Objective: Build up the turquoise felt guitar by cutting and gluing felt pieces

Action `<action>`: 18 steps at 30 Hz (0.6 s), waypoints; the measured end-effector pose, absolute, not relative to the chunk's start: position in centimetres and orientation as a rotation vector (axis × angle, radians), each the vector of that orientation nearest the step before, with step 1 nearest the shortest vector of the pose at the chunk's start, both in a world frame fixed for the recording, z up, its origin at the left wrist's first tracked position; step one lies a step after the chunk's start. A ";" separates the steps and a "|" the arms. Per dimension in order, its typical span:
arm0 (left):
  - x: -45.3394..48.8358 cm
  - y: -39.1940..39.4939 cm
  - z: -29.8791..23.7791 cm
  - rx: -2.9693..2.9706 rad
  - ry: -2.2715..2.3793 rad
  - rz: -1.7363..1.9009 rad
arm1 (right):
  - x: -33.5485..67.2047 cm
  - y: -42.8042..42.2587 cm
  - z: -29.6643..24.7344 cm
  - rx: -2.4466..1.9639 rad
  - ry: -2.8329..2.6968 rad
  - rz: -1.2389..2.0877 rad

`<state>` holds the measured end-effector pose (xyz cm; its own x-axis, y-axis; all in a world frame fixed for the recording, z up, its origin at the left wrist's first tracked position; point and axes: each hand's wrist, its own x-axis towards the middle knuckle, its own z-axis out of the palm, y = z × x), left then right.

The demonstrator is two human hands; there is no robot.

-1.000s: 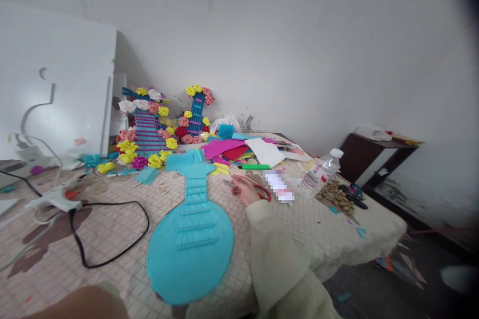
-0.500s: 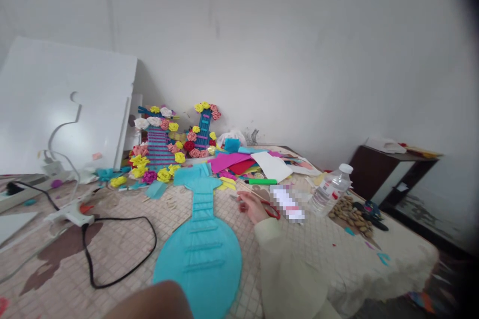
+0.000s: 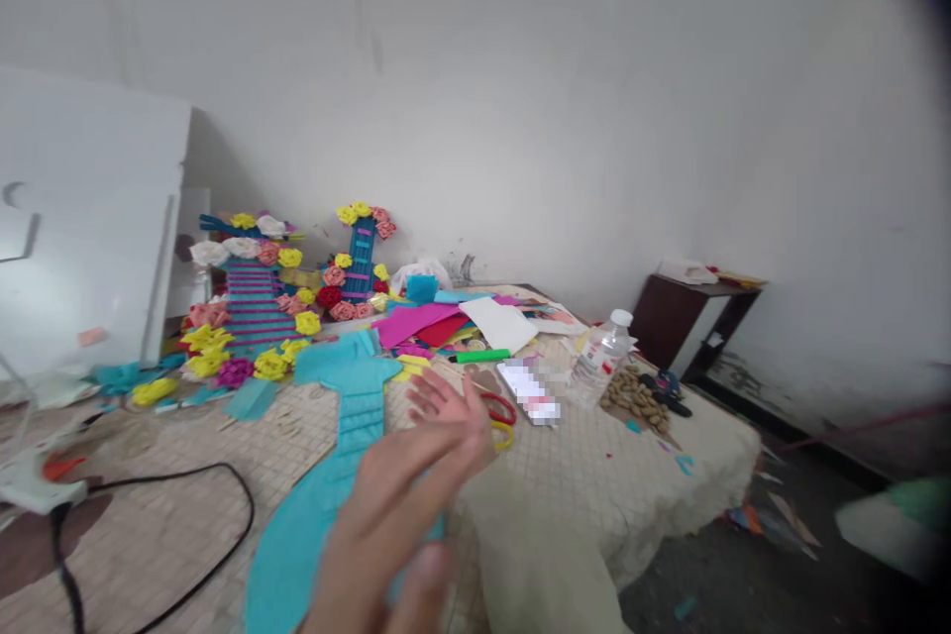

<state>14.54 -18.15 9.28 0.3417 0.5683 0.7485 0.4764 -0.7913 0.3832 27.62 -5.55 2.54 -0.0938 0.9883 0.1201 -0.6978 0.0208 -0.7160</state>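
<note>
A light-blue guitar-shaped craft piece (image 3: 297, 525) lies on the table, with raised strips across its neck. Above its round body, close to the camera, is my left hand (image 3: 393, 505), fingers stretched out toward the right hand and slightly blurred. My right hand (image 3: 450, 401) is open beside the neck, palm partly showing and nothing in it. My left fingertips overlap the right wrist in view; whether they touch, I cannot tell. Scissors with red handles (image 3: 499, 406) lie just right of my right hand, a yellow handle (image 3: 503, 434) below them. Their blades are hidden.
Two flower-trimmed craft pieces, one at left (image 3: 257, 302) and one behind (image 3: 362, 263), stand near the wall. Coloured paper (image 3: 408, 324), a green marker (image 3: 481, 356), a phone (image 3: 529, 392), a water bottle (image 3: 600, 362) and peanuts (image 3: 637, 398) lie rightward. A black cable (image 3: 223, 555) loops at left.
My right hand has let go of the red-handled scissors and opened. My left hand has come up from the bottom edge toward it. The view has turned right.
</note>
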 end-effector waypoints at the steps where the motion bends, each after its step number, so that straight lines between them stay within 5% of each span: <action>1: 15.4 -16.5 9.3 2.633 0.900 1.367 | 26.7 -6.6 3.0 -0.531 -0.727 1.421; 3: 16.2 -12.9 8.8 2.909 0.809 1.137 | 25.2 -8.9 3.7 -0.607 -0.871 1.231; 9: 11.1 -6.1 5.9 2.617 1.762 1.107 | 31.1 -12.8 4.1 -0.739 -1.325 1.241; 14: 7.5 -8.3 4.1 2.475 1.545 1.308 | 45.2 -8.5 4.0 -1.377 -0.931 0.023; 18: 8.0 -12.0 2.6 2.528 1.471 1.274 | 51.7 -4.6 3.5 -1.531 -0.875 -0.117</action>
<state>7.99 -11.96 2.58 0.2566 0.7109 0.6549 0.7497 -0.5740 0.3294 51.70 -4.62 3.47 0.7020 0.4473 0.5543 0.5776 0.0978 -0.8104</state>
